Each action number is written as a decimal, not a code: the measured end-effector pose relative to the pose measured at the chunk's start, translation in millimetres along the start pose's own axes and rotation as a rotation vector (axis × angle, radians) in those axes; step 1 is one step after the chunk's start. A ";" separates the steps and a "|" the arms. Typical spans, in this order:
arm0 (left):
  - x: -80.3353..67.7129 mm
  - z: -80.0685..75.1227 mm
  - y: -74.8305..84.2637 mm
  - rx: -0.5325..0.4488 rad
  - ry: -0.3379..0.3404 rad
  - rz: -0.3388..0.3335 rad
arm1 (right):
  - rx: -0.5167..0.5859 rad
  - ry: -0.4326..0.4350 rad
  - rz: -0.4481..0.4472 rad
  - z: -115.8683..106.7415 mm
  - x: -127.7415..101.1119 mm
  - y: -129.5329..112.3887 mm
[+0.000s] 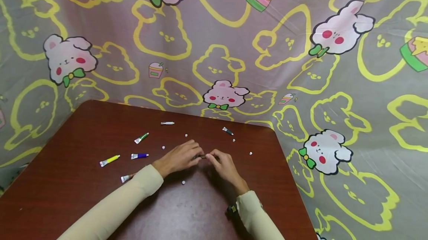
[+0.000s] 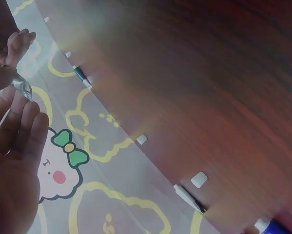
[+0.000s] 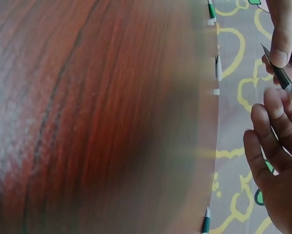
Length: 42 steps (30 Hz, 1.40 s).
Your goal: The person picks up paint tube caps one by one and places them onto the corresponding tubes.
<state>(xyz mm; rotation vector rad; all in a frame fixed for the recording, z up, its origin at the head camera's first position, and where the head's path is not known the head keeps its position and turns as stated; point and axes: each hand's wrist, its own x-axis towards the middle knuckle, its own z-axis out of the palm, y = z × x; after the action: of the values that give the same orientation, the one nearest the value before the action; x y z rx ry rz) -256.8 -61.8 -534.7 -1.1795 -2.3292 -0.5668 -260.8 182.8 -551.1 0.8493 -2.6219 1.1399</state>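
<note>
Between my two hands is a small dark paint tube (image 3: 281, 75), held just above the table. My left hand (image 1: 182, 156) pinches it between thumb and fingers, and the tube's silver flat end (image 2: 23, 87) shows there in the left wrist view. From the other side, the thumb and fingertips of my right hand (image 1: 224, 164) grip the white tip (image 3: 289, 89) of the tube. In the right wrist view the right hand's other fingers are loosely bent below it. Fingers hide much of the tube in the head view.
On the brown table (image 1: 83, 139) lie a white tube (image 1: 167, 123), green tube (image 1: 142, 138), blue tube (image 1: 140, 156), yellow tube (image 1: 109, 161), dark tube (image 1: 227, 131) and a partly sleeve-covered brown tube (image 1: 127, 178). Several white caps (image 1: 183, 182) are scattered about. Patterned cloth (image 1: 334, 113) hangs behind.
</note>
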 end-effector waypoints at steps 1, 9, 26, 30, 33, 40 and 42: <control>-0.3 0.0 0.1 -0.001 0.002 0.001 | 0.001 -0.002 0.000 0.4 0.2 -0.1; -2.6 4.2 4.8 0.016 0.039 0.013 | -0.036 -0.017 -0.022 0.4 1.1 -1.8; -2.9 14.4 9.5 0.047 0.044 -0.010 | -0.110 -0.020 0.000 2.4 -0.1 2.1; -0.7 13.2 4.0 0.050 0.013 -0.001 | -0.067 0.017 0.042 4.6 -0.5 2.3; 1.4 10.0 -1.6 0.045 -0.013 -0.005 | -0.027 0.034 0.084 4.8 -0.5 1.7; -1.3 2.1 -20.1 0.062 -0.043 -0.032 | -0.048 0.034 0.130 4.6 -0.3 4.6; -3.0 0.5 -25.8 0.067 -0.058 -0.044 | -0.054 0.031 0.136 4.3 -1.0 5.1</control>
<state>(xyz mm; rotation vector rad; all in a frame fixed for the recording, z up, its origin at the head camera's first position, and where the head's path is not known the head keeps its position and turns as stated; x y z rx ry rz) -276.6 -77.5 -540.8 -1.1311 -2.4090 -0.4715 -262.5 182.9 -557.7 0.6465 -2.7074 1.0985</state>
